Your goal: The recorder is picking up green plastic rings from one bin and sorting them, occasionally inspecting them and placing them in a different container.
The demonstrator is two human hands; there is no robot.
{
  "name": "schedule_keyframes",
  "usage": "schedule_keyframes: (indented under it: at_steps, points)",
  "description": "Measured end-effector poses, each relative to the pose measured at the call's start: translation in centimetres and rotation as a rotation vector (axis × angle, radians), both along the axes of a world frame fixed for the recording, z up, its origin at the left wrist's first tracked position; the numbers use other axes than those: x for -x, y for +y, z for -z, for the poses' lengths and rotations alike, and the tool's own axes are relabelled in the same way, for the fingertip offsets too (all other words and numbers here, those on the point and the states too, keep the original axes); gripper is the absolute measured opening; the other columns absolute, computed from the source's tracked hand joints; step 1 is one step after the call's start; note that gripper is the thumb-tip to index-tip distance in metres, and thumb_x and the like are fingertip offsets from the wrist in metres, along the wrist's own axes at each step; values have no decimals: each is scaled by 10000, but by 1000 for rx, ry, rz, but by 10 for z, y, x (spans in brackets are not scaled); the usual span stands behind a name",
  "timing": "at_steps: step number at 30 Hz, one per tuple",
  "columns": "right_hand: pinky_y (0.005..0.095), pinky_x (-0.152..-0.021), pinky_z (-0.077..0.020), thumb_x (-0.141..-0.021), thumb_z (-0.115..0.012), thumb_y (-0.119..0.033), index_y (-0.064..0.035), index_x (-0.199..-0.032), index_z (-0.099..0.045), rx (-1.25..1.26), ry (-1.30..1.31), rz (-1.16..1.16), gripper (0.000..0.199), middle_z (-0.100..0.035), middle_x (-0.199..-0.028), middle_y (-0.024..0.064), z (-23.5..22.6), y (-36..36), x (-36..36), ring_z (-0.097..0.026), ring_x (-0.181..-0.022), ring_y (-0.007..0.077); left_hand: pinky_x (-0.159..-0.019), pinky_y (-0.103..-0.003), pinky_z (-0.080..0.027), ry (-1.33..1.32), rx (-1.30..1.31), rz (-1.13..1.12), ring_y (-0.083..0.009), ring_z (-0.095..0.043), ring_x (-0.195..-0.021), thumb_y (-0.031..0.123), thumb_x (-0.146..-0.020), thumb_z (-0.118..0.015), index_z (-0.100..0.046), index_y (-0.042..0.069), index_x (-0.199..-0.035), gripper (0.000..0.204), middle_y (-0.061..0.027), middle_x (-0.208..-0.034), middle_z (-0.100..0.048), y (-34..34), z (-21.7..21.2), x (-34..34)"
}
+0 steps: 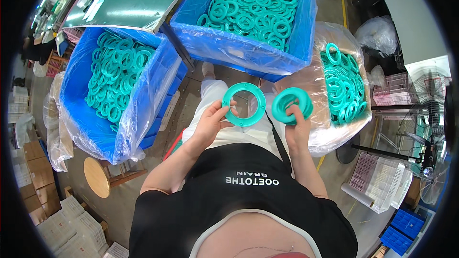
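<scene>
Three large containers of teal rings stand around the seated person: a blue bin point(76, 86) on the left, a second blue bin point(248, 55) ahead, and a box with a brownish lining point(311, 80) on the right. Clear plastic sheeting drapes over the walls of both bins. The left hand point(210, 122) pinches a single flat ring point(262, 106) by its left edge, thumb and fingers closed on the band, which carries small round holes. The right hand point(299, 126) grips a small stack of rings point(278, 107), fingers hooked into the central opening. Ring and stack are held side by side, just apart, above the white trousers point(229, 138).

A green-topped table point(134, 0) with a shiny surface reaches in at the upper left, white strips point(98, 1) lying on it. Grey floor point(126, 200) spreads below, with a yellow line point(343, 5) painted at the upper right. Around it stand a round wooden stool point(97, 177), brown cartons point(38, 167), white crates point(71, 224), a black fan point(432, 119), pink crates point(394, 88) and blue crates point(404, 229).

White capital lettering point(252, 177) runs in two lines across the black shirt point(167, 220), upside down from this view.
</scene>
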State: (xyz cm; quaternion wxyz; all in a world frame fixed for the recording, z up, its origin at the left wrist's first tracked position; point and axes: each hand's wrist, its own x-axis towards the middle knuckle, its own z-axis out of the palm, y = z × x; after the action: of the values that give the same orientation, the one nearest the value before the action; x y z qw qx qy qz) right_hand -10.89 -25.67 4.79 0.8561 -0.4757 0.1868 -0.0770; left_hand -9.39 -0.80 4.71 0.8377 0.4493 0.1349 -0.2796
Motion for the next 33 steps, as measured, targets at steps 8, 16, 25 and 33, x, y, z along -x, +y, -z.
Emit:
schedule_keyframes:
  at_steps: [8, 16, 25, 33]
  points:
    - [262, -641, -430, -808, -692, -121, -31, -968, -542, -245, 26, -426, 237, -545, -770, 26, 10, 15, 30, -519, -683, 119, -863, -322, -486, -250, 10, -158, -179, -595, -943, 83, -961, -414, -433, 43, -1117, 163, -55, -926, -576, -35, -7, 20]
    - [252, -598, -450, -749, -725, -81, -12, -972, -589, -3, 133, -273, 269, -598, -785, 23, 1, 13, 24, -557, -659, 105, -853, -299, -435, -234, -32, 135, -141, -551, -959, 122, -941, -470, -445, 30, -1229, 304, -58, -942, -612, -44, -8, 32]
    - [242, -605, -441, -701, -749, -151, -5, -975, -615, 195, 210, -653, 338, -620, -822, 35, -3, -6, 19, -566, -691, 99, -786, -254, -393, -422, -380, 403, -87, -508, -795, 321, -982, -411, -652, 28, -964, 380, 14, -758, -572, -6, -11, -8]
    - [238, -603, -434, -693, -749, -171, -13, -963, -618, 272, 207, -774, 339, -607, -780, 29, -15, 0, 4, -559, -671, 98, -654, -225, -391, -583, -492, 495, -60, -458, -651, 184, -924, -540, -651, 25, -940, 195, 22, -689, -534, -2, -17, -15]
